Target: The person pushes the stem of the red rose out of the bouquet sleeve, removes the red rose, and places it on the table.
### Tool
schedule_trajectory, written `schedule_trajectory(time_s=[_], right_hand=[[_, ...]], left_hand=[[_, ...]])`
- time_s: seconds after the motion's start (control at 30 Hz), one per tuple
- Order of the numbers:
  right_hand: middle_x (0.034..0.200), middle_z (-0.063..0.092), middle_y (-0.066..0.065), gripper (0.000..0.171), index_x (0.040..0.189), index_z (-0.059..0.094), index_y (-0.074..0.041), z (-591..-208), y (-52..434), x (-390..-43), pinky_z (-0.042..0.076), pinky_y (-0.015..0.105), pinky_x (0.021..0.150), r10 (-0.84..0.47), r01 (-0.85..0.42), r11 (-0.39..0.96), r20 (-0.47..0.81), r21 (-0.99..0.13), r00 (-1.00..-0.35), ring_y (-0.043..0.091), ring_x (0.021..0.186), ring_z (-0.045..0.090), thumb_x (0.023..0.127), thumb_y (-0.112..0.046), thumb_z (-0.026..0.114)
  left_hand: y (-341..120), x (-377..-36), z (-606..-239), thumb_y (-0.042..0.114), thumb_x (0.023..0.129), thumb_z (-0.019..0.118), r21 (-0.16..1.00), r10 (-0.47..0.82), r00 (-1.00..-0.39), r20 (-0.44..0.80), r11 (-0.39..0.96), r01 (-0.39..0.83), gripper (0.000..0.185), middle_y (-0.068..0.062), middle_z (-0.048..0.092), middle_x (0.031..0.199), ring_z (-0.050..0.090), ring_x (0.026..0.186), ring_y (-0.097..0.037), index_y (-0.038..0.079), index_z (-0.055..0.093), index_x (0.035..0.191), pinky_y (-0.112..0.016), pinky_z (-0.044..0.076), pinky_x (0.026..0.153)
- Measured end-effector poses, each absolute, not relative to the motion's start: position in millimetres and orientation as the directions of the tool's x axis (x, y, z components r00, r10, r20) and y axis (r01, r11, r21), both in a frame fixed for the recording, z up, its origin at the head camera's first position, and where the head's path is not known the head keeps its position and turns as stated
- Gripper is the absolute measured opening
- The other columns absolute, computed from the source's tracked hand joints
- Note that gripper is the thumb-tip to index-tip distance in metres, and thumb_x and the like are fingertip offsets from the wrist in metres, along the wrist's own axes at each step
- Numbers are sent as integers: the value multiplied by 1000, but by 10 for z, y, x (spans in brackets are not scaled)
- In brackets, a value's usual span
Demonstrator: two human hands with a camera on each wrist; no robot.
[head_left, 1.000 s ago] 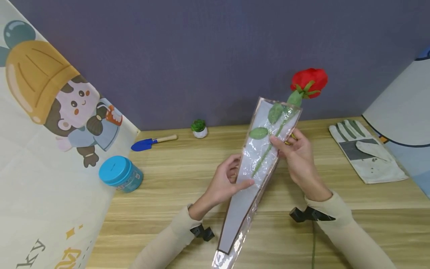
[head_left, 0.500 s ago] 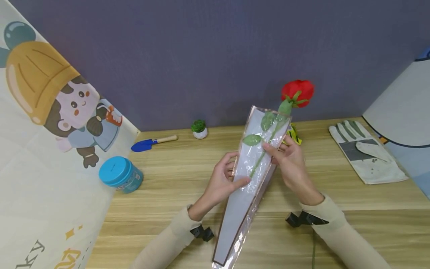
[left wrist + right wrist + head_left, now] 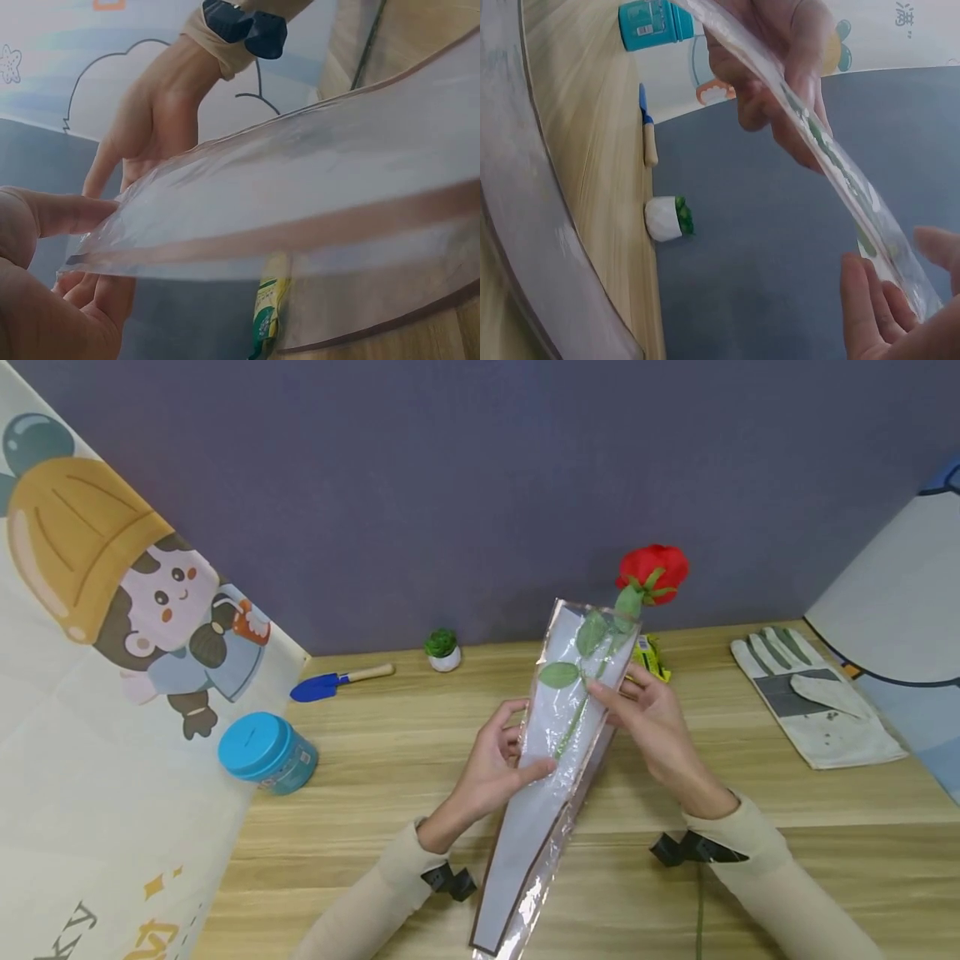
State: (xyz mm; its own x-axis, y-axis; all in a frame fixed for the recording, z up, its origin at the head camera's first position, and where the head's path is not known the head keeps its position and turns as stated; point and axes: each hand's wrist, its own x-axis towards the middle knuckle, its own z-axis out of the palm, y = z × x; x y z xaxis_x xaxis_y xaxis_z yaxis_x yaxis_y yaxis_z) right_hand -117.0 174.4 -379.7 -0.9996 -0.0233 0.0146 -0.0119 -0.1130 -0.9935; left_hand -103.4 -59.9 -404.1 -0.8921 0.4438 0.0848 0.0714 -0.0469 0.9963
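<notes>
Rose (image 3: 652, 572) stem end hidden in sleeve (image 3: 558, 735) (glare).

My rose (image 3: 652, 572) was red with a green stem; its sleeve (image 3: 551, 752) was clear, brown-edged. At nine o'clock, the tub (image 3: 266, 753) was teal.

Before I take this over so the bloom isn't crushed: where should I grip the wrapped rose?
Probably mid-sleeve, pinching both edges from the sides as the left hand and right hand do; the red bloom sticks out unprotected above.
</notes>
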Motion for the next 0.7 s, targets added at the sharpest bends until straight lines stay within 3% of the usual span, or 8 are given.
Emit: schedule_trajectory(time_s=[0.13,0.3,0.7], right_hand=[[106,75,-14,43,141,54,-1,-3762,1853,-1186,65,24,80,-37,-10,-57,12,-998,-999,3,93,72,105,-24,63],[103,74,-6,21,121,63,-9,-3714,2061,-1260,66,26,80,-4,-35,-202,37,-979,-999,8,89,74,105,-22,63],[102,79,3,16,113,73,-3,-3540,2380,-1417,65,26,81,94,-173,-391,147,-904,-985,14,89,79,100,-11,68]], left_hand=[[-602,-1029,-4037,-15,82,72,996,443,-893,82,-50,67,78,-37,69,120,73,82,-8,4,40,150,-25,64,72],[-600,-1015,-4028,-14,82,72,997,447,-891,79,-55,61,78,-37,68,120,72,82,-7,4,40,150,-24,64,72],[-588,-976,-3999,-13,82,73,996,482,-872,86,-10,93,75,-33,69,127,73,84,-13,7,43,148,-33,67,70]])
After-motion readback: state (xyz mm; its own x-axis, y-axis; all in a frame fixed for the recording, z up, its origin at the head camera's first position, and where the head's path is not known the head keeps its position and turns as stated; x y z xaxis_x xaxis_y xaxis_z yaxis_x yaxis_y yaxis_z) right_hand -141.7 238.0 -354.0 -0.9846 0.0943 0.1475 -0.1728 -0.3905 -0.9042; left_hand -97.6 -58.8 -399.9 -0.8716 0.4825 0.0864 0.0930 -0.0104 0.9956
